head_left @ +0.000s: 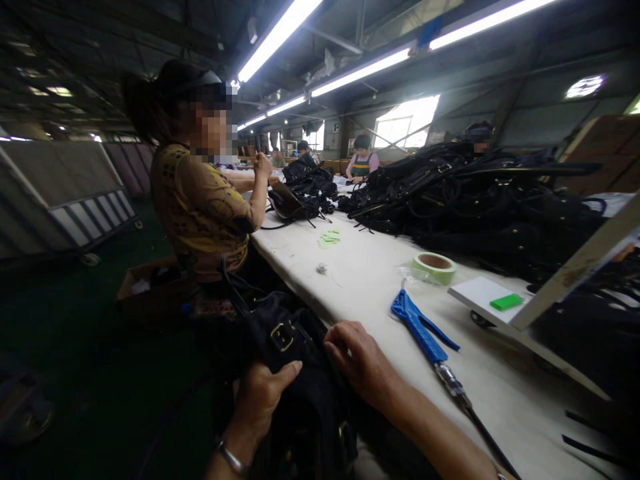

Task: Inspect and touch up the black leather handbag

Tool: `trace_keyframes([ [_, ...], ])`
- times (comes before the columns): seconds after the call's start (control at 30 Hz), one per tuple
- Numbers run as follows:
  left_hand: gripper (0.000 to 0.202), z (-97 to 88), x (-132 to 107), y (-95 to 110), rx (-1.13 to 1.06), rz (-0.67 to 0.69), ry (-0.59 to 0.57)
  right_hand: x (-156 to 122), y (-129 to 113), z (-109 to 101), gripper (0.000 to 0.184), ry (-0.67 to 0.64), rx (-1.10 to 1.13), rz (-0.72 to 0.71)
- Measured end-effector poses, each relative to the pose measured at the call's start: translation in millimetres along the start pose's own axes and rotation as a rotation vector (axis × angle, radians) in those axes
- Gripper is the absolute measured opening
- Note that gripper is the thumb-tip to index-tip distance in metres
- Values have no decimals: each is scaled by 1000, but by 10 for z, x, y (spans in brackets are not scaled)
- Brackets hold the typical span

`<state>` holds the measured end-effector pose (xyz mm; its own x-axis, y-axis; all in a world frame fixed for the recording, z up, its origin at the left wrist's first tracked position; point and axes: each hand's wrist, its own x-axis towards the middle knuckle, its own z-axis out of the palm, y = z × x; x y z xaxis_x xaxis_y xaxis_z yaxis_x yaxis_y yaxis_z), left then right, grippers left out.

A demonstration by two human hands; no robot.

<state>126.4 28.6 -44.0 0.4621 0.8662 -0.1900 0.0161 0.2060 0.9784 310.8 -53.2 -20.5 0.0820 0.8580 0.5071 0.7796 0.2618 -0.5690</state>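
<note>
A black bag (305, 373) with a gold-coloured buckle (283, 337) and a strap rests at the table's near edge, in front of me. My left hand (260, 397) is closed on the bag's left side, the thumb lying across its front. At the bag's right side is my right hand (356, 353), fingers curled and pressed together. Whatever its fingertips may pinch is too dark to make out. To the right of that hand, a blue air blow gun (420, 327) on a hose lies on the table.
The pale-covered table (370, 293) holds a roll of light green tape (434, 267), green scraps (330, 238) and a heap of black bags (450, 200). A white stand (493, 300) bears a green lighter (507, 302). At the left, a co-worker (200, 193) stands beside a cardboard box (150, 287).
</note>
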Motion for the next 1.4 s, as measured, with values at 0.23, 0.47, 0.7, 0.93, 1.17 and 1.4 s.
trace_keyframes([
  [0.23,51,31,17,13,81,15,26,47,-96,9,8,-33,-15,-60],
  [0.47,49,93,27,-42,46,43,78,133,-201,-43,26,-153,-374,-271],
  [0.7,48,114,13,-74,-186,-21,44,38,-35,43,12,-123,9,-23],
  [0.93,48,82,15,-64,-204,-28,39,-32,12,20,17,-27,311,203],
  [1.17,39,85,-3,-62,-82,0,17,-58,-61,-33,26,-21,128,-123],
  [1.4,51,101,-41,-204,24,145,144,-153,-240,24,21,1,60,-3],
])
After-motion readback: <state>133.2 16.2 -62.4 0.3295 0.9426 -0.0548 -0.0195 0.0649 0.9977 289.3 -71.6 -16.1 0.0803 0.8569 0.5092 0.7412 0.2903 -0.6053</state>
